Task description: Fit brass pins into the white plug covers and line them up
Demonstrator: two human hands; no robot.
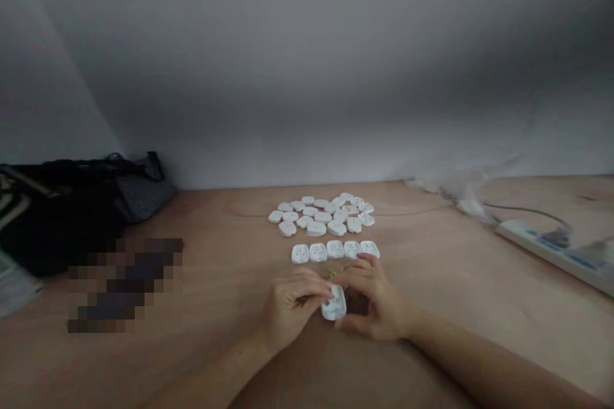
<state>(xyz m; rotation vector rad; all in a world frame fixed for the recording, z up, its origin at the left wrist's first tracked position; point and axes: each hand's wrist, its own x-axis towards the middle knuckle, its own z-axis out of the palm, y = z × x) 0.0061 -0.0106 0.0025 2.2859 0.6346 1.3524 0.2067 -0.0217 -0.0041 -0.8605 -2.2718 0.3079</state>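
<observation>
A small white plastic housing (334, 304), squarish with a hollow inner side, is between my two hands just above the wooden table. My right hand (377, 303) grips it, thumb at the lower edge and fingers at the upper side. My left hand (295, 307) is closed in a pinch at its upper left, thumb and forefinger touching it. Whether a smaller part sits between those fingertips is hidden. Just beyond my hands lies a row of similar white housings (334, 249), their hollow faces up. My right fingers overlap the row's right end.
Behind the row, several white plastic pieces (322, 216) lie in a loose group. A white power strip (551, 252) with cables stands at the right, near crumpled clear plastic (472, 201). A black bag (62, 204) and a pixelated dark object (129, 284) are at the left.
</observation>
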